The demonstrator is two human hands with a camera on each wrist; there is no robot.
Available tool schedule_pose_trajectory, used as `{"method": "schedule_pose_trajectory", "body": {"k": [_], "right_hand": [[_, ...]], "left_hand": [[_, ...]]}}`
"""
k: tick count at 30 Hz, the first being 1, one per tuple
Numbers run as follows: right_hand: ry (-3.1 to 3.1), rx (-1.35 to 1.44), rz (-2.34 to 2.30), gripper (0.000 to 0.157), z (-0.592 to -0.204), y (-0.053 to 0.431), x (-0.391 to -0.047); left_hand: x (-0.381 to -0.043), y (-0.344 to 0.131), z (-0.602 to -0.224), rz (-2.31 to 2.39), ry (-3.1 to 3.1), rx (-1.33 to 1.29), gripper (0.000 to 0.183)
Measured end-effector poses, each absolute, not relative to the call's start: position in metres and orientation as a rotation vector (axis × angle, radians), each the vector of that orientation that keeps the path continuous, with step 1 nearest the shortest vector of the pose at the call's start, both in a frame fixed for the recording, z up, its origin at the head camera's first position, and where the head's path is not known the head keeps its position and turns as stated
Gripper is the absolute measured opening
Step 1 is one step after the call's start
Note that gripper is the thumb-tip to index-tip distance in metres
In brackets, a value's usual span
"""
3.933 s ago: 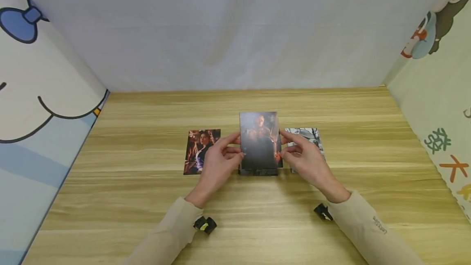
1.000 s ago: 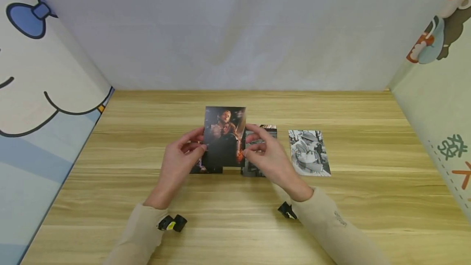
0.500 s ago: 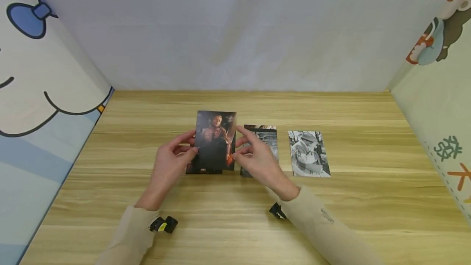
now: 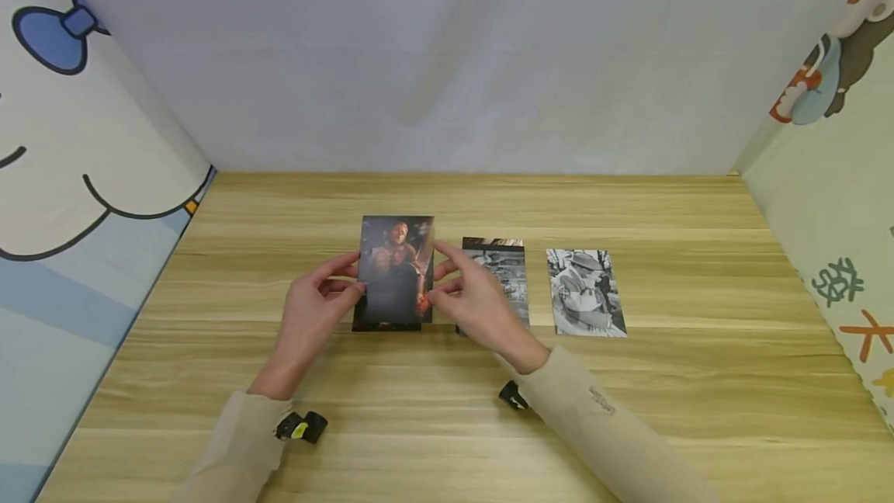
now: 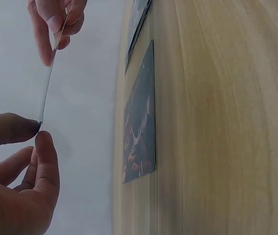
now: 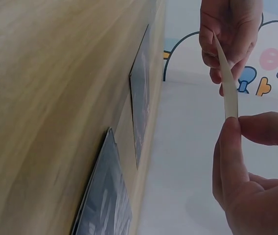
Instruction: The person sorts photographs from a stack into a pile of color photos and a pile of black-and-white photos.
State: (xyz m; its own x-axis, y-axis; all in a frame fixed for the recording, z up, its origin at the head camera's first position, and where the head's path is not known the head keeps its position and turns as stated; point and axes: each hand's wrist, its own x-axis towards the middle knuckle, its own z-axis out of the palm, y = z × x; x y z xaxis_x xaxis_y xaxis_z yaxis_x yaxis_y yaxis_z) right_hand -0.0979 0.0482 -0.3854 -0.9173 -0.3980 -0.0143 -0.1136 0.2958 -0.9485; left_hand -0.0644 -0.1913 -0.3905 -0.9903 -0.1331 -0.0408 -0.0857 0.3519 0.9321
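Observation:
A dark photo print (image 4: 396,270) is held up between both hands over the left pile. My left hand (image 4: 314,309) pinches its left edge between thumb and fingers. At the opposite edge my right hand (image 4: 478,305) pinches it the same way. Both wrist views show the print edge-on, raised off the table, with the left hand (image 5: 26,171) and right hand (image 6: 256,171) at its two ends. Beneath it lies another dark photo (image 5: 141,122), mostly hidden in the head view. A middle stack of photos (image 4: 513,278) is partly covered by my right hand.
A black-and-white photo (image 4: 587,292) of a figure in a hat lies to the right on the wooden table (image 4: 670,410). A pale wall (image 4: 475,60) stands at the back, with cartoon-printed panels (image 4: 105,138) on the sides.
Both hands have lifted the photo print off the middle stack and carried it left over the left photo. In the last second it has sunk lower and shifted further left.

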Motion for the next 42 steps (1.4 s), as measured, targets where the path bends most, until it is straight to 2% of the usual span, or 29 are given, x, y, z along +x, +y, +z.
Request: {"method": "schedule_pose_trajectory", "body": {"k": [11, 42], "right_hand": [[2.377, -0.483, -1.573, 0.071, -0.39, 0.042, -0.102], [2.438, -0.498, -1.29, 0.075, -0.405, 0.027, -0.119]], "left_hand": [[-0.068, -0.197, -0.396, -1.68, -2.638, 0.235, 0.049], [-0.081, -0.207, -0.406, -1.408, -2.903, 0.176, 0.057]]}}
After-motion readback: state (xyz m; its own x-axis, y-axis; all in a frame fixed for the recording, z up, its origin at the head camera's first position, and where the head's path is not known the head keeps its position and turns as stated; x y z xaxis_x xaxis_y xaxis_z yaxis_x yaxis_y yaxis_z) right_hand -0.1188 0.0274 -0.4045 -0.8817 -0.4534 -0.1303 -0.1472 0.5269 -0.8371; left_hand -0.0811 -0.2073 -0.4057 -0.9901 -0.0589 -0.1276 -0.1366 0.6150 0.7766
